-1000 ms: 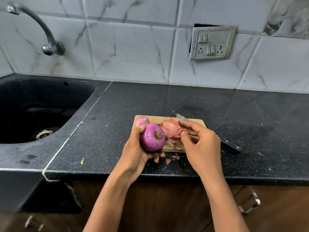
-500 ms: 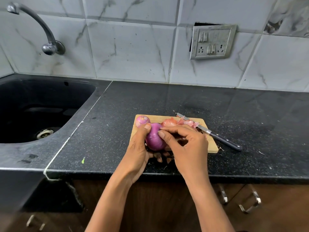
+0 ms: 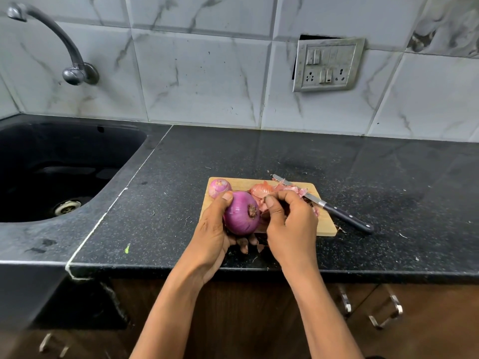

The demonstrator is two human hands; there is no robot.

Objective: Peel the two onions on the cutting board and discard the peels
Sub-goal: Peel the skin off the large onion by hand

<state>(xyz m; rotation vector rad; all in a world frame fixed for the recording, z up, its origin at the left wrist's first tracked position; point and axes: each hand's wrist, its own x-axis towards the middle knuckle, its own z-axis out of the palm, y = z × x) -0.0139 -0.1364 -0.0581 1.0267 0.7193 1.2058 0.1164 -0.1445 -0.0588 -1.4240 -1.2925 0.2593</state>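
Peeling step: left hand [image 3: 210, 237] grip wraps the big onion [image 3: 239, 216], right hand [image 3: 293, 224] grip pinches skin [image 3: 261, 203] beside its root. Next, probably a clean pull off.

Black counter [image 3: 259, 156] — cutting board [image 3: 325, 224], knife [image 3: 324, 203]

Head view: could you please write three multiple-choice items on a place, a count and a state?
1. Where is the knife? A in the sink; B in a hand; C across the cutting board's far right corner.
2. How many onions show? A one; B two; C three.
3. The left hand is: A gripping the large onion; B open, empty; C holding the knife.
C: blade on the board, handle on the counter. B: a small onion sits behind the large one. A: fingers curl round it.
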